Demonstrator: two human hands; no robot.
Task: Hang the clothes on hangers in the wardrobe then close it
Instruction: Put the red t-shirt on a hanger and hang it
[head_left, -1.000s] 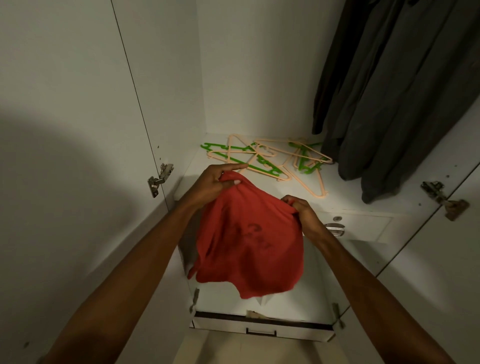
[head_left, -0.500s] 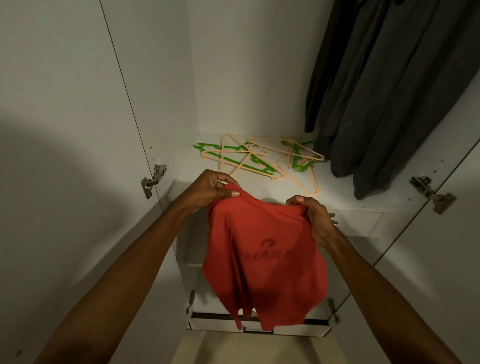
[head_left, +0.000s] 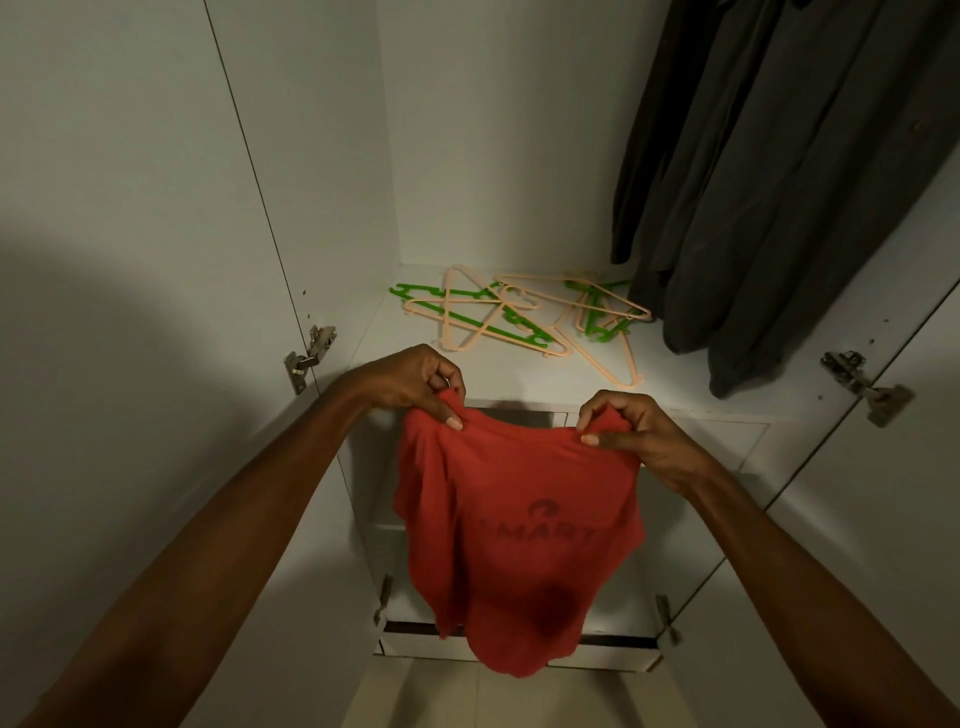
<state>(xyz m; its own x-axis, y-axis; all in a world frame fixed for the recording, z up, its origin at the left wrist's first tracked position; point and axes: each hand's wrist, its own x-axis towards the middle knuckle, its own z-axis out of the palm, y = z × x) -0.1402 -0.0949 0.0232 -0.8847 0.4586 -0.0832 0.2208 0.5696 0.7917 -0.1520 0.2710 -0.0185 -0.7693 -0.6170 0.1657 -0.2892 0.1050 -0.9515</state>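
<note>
The fingers (head_left: 451, 415) of the left hand (head_left: 410, 382) are curled and pinch one top corner of the red shirt (head_left: 514, 530), and the fingers of the right hand (head_left: 631, 431) are curled and pinch the other top corner. The shirt hangs down flat between the two hands, in front of the open wardrobe, with dark letters showing on it. This looks like the step of getting the shirt ready for a hanger. Next, one hand would need to let go and pick a hanger from the pile of hangers (head_left: 519, 322), while the other keeps hold of the shirt. The peach and green hangers lie tangled together on the white shelf (head_left: 670, 374) just past the hands, so one may catch on the others when pulled. Dark clothes (head_left: 779, 182) already hang on the right side inside the wardrobe. Both white doors stand open, with a metal hinge (head_left: 309, 356) on the left and another hinge (head_left: 862, 387) on the right. Drawers (head_left: 519, 649) sit low down under the shelf. The room is dim.
</note>
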